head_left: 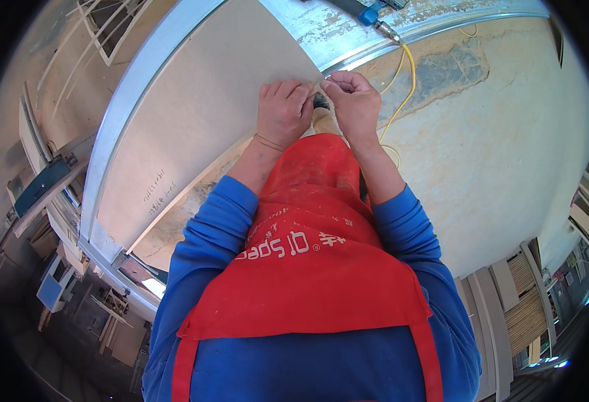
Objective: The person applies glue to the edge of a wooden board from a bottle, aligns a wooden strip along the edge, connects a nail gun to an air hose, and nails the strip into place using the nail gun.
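A large tan board lies on the workbench to the left, with handwriting near its lower end. At its near right corner my two hands are close together. My left hand rests at the board's edge, fingers curled and thumb pressed toward the fingertips. Just right of the corner, my right hand is closed in a pinch, thumb against the index finger. Anything between the fingertips of either hand is too small or hidden to make out.
An air tool with a blue fitting lies on the worn bench top. Its yellow hose hangs down to the floor on the right. Stacked boards stand at the lower right. A blue-green machine part is at the far left.
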`<state>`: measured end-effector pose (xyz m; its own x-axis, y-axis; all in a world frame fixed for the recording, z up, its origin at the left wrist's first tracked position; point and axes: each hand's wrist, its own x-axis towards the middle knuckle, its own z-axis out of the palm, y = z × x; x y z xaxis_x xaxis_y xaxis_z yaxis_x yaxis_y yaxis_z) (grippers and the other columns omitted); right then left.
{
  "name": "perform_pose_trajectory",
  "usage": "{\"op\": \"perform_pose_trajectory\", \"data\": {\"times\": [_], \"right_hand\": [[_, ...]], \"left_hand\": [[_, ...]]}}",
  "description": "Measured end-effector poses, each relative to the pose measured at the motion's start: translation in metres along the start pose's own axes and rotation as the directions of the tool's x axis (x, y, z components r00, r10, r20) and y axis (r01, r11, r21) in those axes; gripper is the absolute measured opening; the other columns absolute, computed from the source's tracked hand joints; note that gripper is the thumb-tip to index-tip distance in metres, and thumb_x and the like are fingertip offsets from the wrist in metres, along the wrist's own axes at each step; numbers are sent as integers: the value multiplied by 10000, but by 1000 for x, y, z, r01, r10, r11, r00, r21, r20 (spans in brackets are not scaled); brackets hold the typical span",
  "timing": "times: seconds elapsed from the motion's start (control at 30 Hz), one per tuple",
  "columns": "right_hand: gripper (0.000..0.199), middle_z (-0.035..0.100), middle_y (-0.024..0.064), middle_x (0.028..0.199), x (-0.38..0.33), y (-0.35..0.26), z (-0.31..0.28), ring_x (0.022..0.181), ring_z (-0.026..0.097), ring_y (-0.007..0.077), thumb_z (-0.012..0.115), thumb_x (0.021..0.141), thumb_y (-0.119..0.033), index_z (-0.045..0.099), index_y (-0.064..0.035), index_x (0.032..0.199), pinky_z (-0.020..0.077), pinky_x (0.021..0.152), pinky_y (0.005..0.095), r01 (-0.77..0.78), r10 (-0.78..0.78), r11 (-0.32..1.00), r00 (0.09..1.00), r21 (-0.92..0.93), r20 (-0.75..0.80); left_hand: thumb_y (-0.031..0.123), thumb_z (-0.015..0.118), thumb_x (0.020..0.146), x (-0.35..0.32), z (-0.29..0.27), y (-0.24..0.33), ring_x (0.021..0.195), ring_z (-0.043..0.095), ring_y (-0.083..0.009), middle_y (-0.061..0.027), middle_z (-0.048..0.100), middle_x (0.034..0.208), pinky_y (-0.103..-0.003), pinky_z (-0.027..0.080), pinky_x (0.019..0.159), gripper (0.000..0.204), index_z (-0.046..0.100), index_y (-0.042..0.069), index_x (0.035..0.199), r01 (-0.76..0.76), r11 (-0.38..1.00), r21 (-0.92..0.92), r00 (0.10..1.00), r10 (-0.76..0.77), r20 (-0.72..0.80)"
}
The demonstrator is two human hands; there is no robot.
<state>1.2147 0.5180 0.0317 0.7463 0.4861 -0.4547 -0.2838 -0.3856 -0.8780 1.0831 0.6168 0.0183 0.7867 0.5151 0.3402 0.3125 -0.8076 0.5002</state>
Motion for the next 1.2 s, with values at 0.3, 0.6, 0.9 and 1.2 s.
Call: {"op": "perform_pose_trajectory", "data": {"times": [0.3,0.6,0.9,1.2], "right_hand": [[255,809,107,954,-2,-9,-6,838,755,146,823,918,-158,786,20,1098,602,787,306,106,-102,974,994,-199,31],[283,809,134,1030,27,-35,-14,870,761,195,825,936,-215,786,-2,1118,589,795,349,514,-570,753,822,-412,-16],[694,694,237,1239,139,-84,8,1167,647,421,784,897,-304,550,21,1464,480,1039,539,495,-560,105,746,-862,360],[576,769,213,1086,136,-101,-11,908,730,382,775,946,-264,578,-4,1421,573,831,448,704,-632,391,674,-593,382]], "left_hand": [[114,771,820,0,0,1,873,648,-237,-14,665,953,-420,438,821,234,729,134,1049,-4,1000,-2,1000,4,-4],[108,758,812,-3,1,0,857,645,-226,1,666,940,-414,439,823,212,744,147,1019,25,1000,-9,999,-25,-20],[100,750,800,-5,4,-1,861,641,-215,8,655,908,-416,436,829,182,753,148,976,48,999,-17,998,-49,-45],[98,765,786,-7,-1,-2,876,631,-228,2,661,922,-407,434,833,195,749,141,976,82,997,-5,995,-83,-49]]}}
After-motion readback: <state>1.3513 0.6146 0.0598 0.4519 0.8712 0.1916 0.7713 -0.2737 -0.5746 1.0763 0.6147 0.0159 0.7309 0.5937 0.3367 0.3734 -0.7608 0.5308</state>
